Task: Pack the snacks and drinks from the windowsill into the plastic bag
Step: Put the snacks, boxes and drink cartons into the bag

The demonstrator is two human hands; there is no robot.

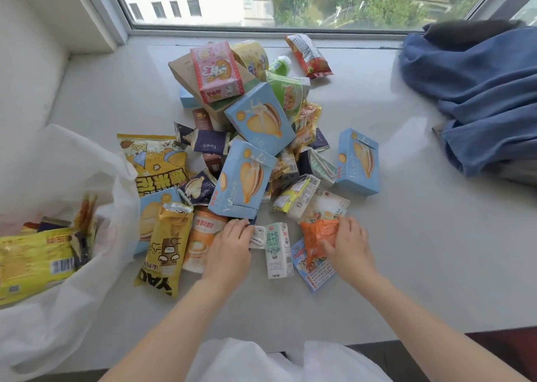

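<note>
Heap of snacks and drinks (255, 137) spread over the pale windowsill (406, 250), filling the centre and running toward 12 o'clock. White plastic bag (58, 323) lying open at 9 o'clock, a yellow packet (32, 262) and a few dark wrappers already inside. Left hand (229, 250) at 6 o'clock of the heap, fingers curled onto a small white pack (257, 236) lying just beside a white milk carton (277, 250); firm hold or mere touch, cannot tell. Right hand (347, 249) toward 5 o'clock, fingers and thumb pinching a crumpled orange packet (318, 237) that lies over a blue-edged printed packet (312, 269). Pale blue biscuit box (242, 179) leaning just above the left hand. Yellow chip bag (165, 248) and orange cup (202, 239) side by side at 7 o'clock. Blue cloth (479, 96) bunched at 2 o'clock, well apart from the heap.
</note>
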